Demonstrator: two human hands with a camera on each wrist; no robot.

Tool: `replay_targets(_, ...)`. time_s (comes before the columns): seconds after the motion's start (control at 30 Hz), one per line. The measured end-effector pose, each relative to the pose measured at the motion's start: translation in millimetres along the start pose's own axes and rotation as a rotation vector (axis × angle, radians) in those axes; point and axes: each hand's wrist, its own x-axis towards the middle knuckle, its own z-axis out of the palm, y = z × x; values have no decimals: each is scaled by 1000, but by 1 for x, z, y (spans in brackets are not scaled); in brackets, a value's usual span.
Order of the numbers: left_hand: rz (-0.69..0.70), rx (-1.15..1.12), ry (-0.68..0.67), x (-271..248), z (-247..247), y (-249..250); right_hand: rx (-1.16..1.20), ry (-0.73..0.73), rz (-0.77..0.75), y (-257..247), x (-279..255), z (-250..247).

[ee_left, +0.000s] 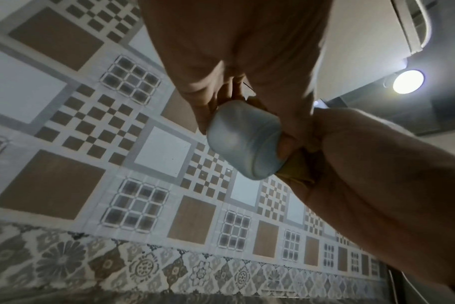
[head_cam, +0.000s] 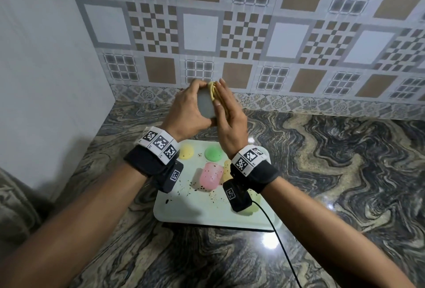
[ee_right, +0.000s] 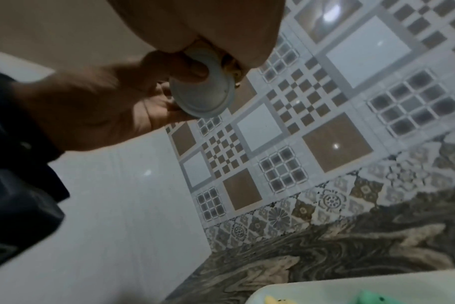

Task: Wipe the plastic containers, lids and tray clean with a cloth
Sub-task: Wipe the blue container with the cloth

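Above the counter my left hand (head_cam: 190, 105) grips a small grey-blue plastic container (head_cam: 205, 104), fingers curled round its body. My right hand (head_cam: 226, 108) holds a folded yellow cloth (head_cam: 211, 91) between thumb and fingers and presses it against the container's right side. From the left wrist the container (ee_left: 244, 142) shows its rounded base, with the cloth (ee_left: 296, 170) bunched behind it in the right hand (ee_left: 377, 174). The right wrist view shows the container's rim (ee_right: 203, 92), held by the left hand (ee_right: 91, 107). Below lies the pale tray (head_cam: 207, 209), speckled with dark crumbs.
On the tray lie a pink container (head_cam: 211, 177), a green lid (head_cam: 213, 153) and a yellow lid (head_cam: 186, 152); other yellow-green pieces are partly hidden by my right wrist. A black cable (head_cam: 276, 230) trails across the marbled counter (head_cam: 345, 172). The tiled wall is close behind, a white wall on the left.
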Motion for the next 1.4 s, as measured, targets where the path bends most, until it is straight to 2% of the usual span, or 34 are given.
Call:
replay_targets(0.07,34,-86,4,-4,2,0,-7,8,-9,-2,-2,-2)
replay_targets(0.2,91,-260,-13,-7,3,-4,313,84,230,-1,1,-4)
replay_targets(0.27,72,-210,-6,-3,1,-5,361,93,267,-2,3,-5)
replay_targets(0.37,75,8,36,1,-6,-6,307,111,254,-2,4,-5)
replay_targets(0.5,121,195,22,3,-2,2,96,72,120,4,1,0)
replay_targets(0.6,126,45,28,2,2,0,157,97,170,3,-1,5)
replay_targets(0.67,2,-191,31,-3,3,-7,312,119,269,2,1,3)
replay_targets(0.73,-84,-316,26,-7,4,-14,350,87,331,1,4,0)
replay_targets(0.8,-95,-193,4,-5,3,-12,296,66,295,-3,1,-1)
replay_targets(0.87,9,26,20,-2,1,-8,169,45,191,-4,-6,2)
replay_targets(0.9,47,53,34,-2,1,-6,141,44,167,-3,-8,4)
replay_targets(0.97,89,-10,46,-4,0,-5,207,80,185,-3,-9,4)
replay_targets(1.07,50,-193,40,-6,-2,-10,328,54,253,-2,2,-1)
replay_targets(1.1,32,-199,29,-5,-2,-11,316,35,256,-3,5,-2)
replay_targets(1.17,21,-59,50,-2,-3,-11,266,28,211,-4,5,0)
replay_targets(1.27,86,125,92,4,-4,-7,142,39,104,2,-2,6)
replay_targets(1.4,60,-40,73,-2,-4,-4,302,122,256,2,1,7)
